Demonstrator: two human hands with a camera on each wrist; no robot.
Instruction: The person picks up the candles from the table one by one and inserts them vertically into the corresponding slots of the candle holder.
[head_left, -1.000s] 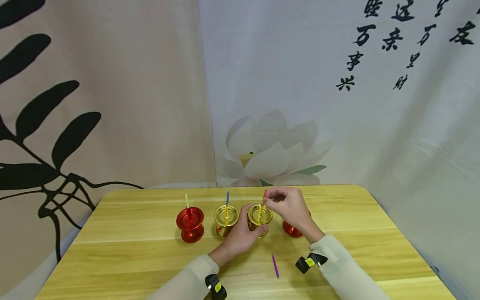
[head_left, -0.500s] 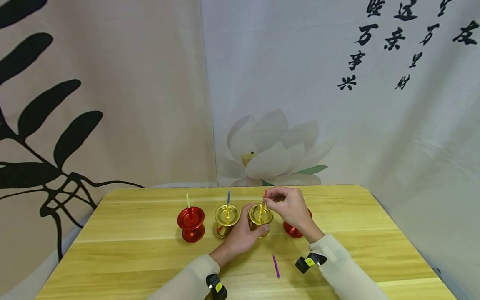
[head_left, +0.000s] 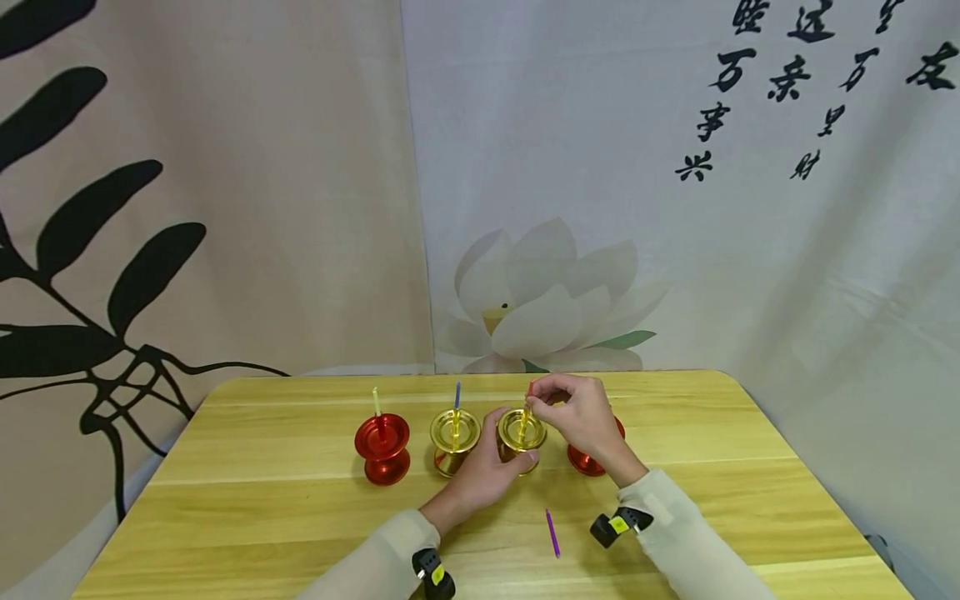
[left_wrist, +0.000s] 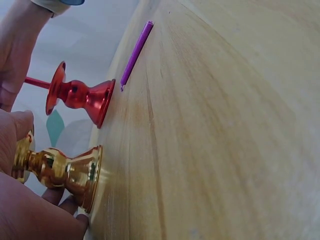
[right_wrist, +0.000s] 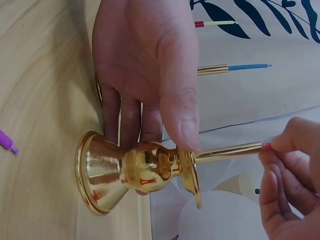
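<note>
A gold candle holder (right_wrist: 145,167) stands upright on the table, gripped round its stem by my left hand (head_left: 483,473). The left thumb lies against the dish in the right wrist view. My right hand (head_left: 577,410) pinches a thin red candle (right_wrist: 266,146) at the mouth of the holder's upright tube (right_wrist: 230,152). Most of that candle is hidden by the fingertips and the tube. Behind the right hand stands a red candle holder (left_wrist: 75,95), its top partly covered in the head view. A purple candle (head_left: 552,533) lies on the table between the forearms.
Left of my hands, a second gold holder (head_left: 448,458) carries a blue candle (head_left: 457,396). Further left, another red holder (head_left: 382,442) bears a pale yellow candle (head_left: 377,402). The wooden table (head_left: 247,517) ends at a printed curtain (head_left: 337,208).
</note>
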